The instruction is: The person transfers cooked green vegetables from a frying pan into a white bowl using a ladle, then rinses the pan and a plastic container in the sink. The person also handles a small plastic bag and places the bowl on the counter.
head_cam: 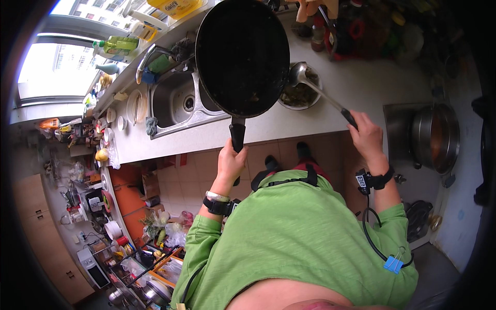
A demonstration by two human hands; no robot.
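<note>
My left hand [231,161] grips the black handle of a dark frying pan [243,58], which is tilted up over the counter beside the sink, its inside facing me. Only a few small bits show on the pan's dark surface. In my right hand [365,133] is the black handle of a metal ladle [327,97]. The ladle's bowl is over the left part of a white bowl [319,83] that holds dark greenish cooked food, close to the pan's right rim. The pan hides part of the sink and counter.
A double stainless steel sink [170,101] with a faucet [145,62] lies left of the pan. A large steel pot [436,137] stands at the right. Bottles [120,45] line the windowsill, and a plate with chopsticks [136,108] rests left of the sink.
</note>
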